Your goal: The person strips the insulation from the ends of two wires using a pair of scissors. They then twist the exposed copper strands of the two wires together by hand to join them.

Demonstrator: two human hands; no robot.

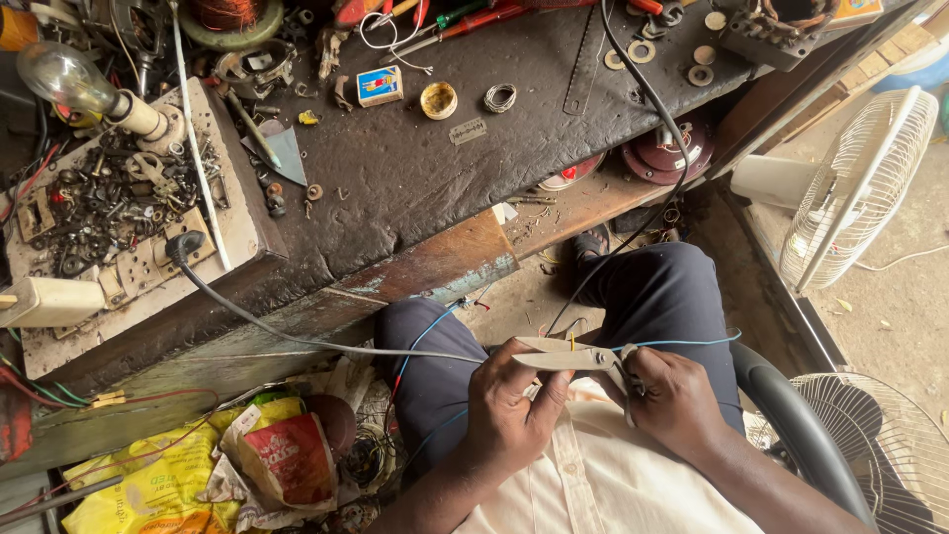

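We see the right hand [677,400] curled tight around the handles of the scissors [578,358], whose pale blades lie nearly level over the lap and point to the person's left. The left hand [509,410] pinches a thin blue wire [682,343] at the blade tips, thumb and fingers closed on it. On the dark workbench [415,168] beyond, a shallow tray [232,213] holds a heap of screws and washers [99,203]; a small round tin [438,99] sits nearby.

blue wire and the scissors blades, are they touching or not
Touching. The head view shows the blue wire running straight into the blades of the scissors, which the right hand holds, while the left hand steadies the tip.
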